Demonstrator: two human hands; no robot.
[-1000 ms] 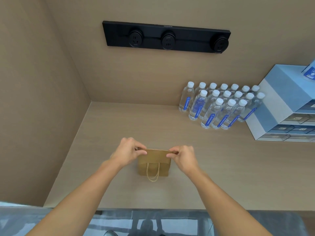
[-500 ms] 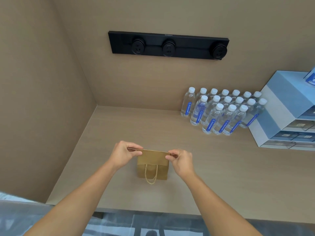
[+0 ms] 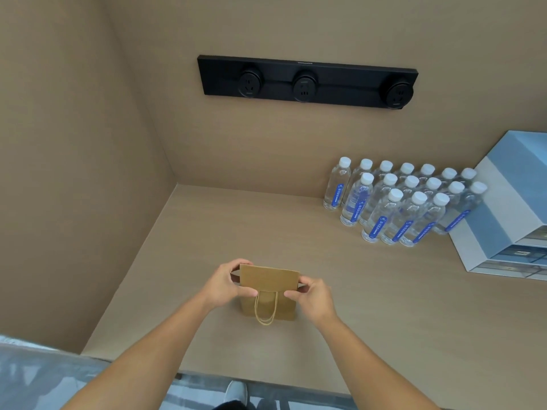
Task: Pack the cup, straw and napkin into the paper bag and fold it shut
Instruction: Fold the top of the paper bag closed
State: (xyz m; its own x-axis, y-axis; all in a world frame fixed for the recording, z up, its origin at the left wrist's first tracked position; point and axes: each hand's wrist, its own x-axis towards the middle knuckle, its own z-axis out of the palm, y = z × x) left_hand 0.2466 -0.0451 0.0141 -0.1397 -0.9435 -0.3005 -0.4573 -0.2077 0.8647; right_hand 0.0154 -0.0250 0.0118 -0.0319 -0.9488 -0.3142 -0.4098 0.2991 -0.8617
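- The left hand (image 3: 222, 284) pinches the left end of the paper bag's (image 3: 268, 294) folded top, thumb on the near face and fingers curled behind the far edge.
- The paper bag stands upright on the worktop (image 3: 370, 306), near its front edge and well apart from everything else, squarely between the two hands; its top is bent over into a flat flap tilted toward the camera, and its twisted cord handle (image 3: 265, 309) hangs down the near side.
- The right hand (image 3: 313, 295) grips the right end of the same flap, thumb in front and fingers closed on it.
- Cup, straw and napkin cannot be seen; the flap covers the bag's mouth.
- Further right, at the back, stand water bottles (image 3: 405, 202) beside a blue and white box (image 3: 509, 208), which the frame edge cuts off.
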